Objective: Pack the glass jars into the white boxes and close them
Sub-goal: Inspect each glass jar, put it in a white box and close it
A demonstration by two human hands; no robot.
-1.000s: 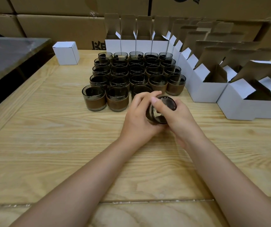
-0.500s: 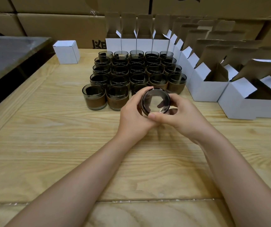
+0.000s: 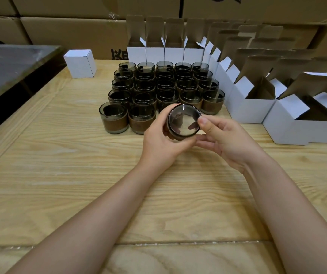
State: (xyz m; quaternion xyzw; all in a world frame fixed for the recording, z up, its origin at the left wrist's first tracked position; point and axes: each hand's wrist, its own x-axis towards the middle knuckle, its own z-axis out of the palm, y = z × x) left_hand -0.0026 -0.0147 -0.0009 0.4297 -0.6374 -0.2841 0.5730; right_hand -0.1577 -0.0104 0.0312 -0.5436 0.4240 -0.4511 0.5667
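Holding one glass jar point(image 3: 184, 121) lifted above the desk point(image 3: 60, 155), the left hand point(image 3: 162, 141) has its fingers curled round the brown-banded side. The right hand point(image 3: 223, 139) meets it from the other side, with the thumb laid on the round edge and the fingers bent under it. So both hands are closed on this same jar. It is tipped so that one round end faces the camera, probably to check the glass before packing. Whether this end is the base or the mouth, I cannot tell. Just behind the hands, the other jars point(image 3: 164, 86) stand upright in a tight block, close enough that a careless move forward could knock the front ones. On the right, the open white boxes point(image 3: 289, 127) wait in a line that turns along the back edge, lids raised. The nearest one is near the right hand, so it seems the natural target. Its small side flaps lean inward and may catch the jar. One closed white box point(image 3: 79, 64) sits apart at the far left, beside a dark metal surface point(image 3: 10, 66). Brown cartons point(image 3: 69, 30) are stacked behind everything.
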